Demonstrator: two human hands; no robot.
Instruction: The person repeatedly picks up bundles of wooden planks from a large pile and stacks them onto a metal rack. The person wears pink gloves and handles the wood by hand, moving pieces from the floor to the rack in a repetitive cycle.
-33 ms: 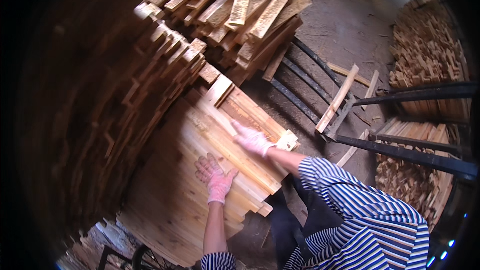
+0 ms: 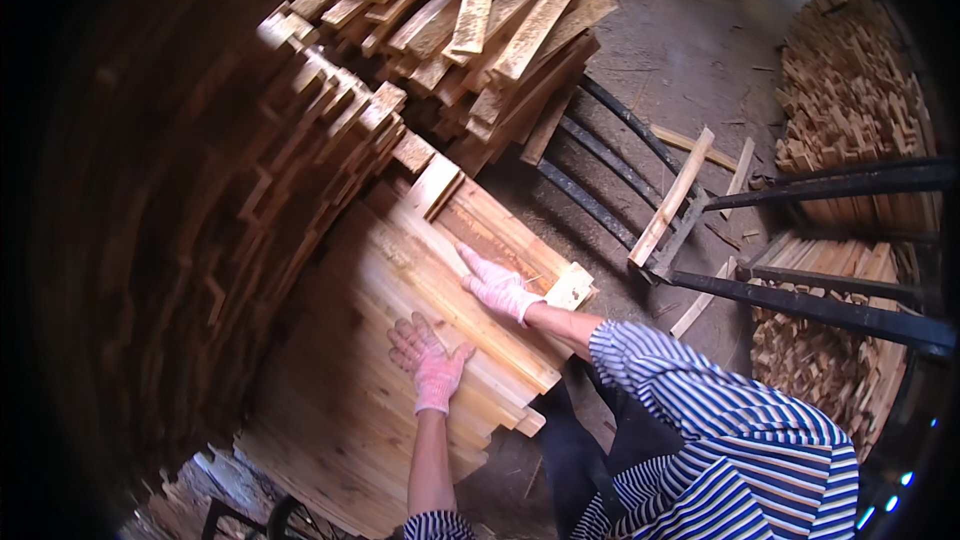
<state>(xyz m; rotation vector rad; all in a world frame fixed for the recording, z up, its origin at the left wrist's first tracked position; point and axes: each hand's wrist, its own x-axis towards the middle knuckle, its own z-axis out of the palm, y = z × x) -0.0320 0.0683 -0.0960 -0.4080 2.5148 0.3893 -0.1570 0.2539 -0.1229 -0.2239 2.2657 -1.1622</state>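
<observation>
Side by side, several pale wooden boards (image 2: 400, 275) form a flat layer in front of me. My left hand (image 2: 430, 358), in a thin pinkish glove, lies palm down on them with its fingers spread. My right hand (image 2: 497, 285), gloved the same way, rests along the right-hand board of the layer, fingers stretched toward its far end. Neither hand is wrapped round a board. Just right of that hand, a lower row of boards (image 2: 510, 235) is bordered by a short block (image 2: 434, 186) at the far end and another short block (image 2: 571, 286) at the near end.
A tall wall of stacked boards (image 2: 230, 230) rises on the left. Beyond lies a loose heap of planks (image 2: 520, 25). To the right stands a dark metal frame (image 2: 800, 302) with a loose board (image 2: 672, 198) across it. Further stacks (image 2: 850, 90) and part of a wheel (image 2: 290, 518) also show.
My right hand has shifted slightly back toward me along the board and looks less blurred. The left hand stays spread on the boards.
</observation>
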